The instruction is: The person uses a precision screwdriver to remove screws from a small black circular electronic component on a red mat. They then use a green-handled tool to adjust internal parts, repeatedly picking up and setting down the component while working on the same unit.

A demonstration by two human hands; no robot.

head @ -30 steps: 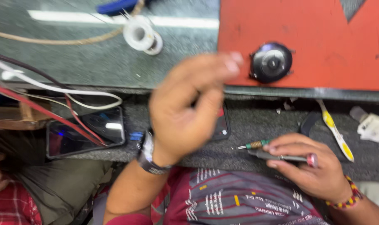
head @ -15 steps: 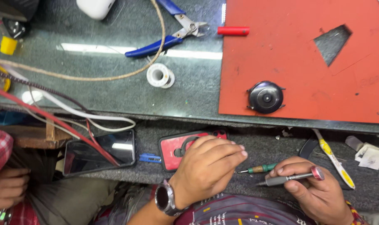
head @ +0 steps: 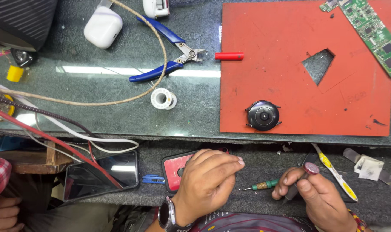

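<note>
Grey-handled tool (head: 296,185): pinched in the right hand (head: 320,199), thumb and fingers closed round the shaft, red end cap up by the thumb, tip hidden under the fingers; held low over the near shelf, ready for fine work.
Right grip: narrow, closed on the grey-handled tool.
Left hand (head: 208,182): palm down, fingers curled, resting on the red-cased device (head: 178,169); seems to press rather than clasp, probably to steady it. Wristwatch (head: 166,215) on that wrist.
Left grip: loose, covering the device, nothing visibly clasped.
Green screwdriver (head: 260,185): flat on the near shelf between the two hands, within easy reach.
Yellow-handled tool (head: 335,174): just right of the right hand, on the same shelf.
Dark phone (head: 101,176): left of the device, screen up, red cable across it.
Red mat (head: 307,68): far right on the bench (head: 75,86), a work surface; round black watch body (head: 263,115) near its near edge, green circuit board (head: 374,36) at its far right corner.
Blue pliers (head: 169,53): far, left of the mat.
White solder spool (head: 163,99): on the bench, near the pliers.
White earbud case (head: 103,26): far left.
</note>
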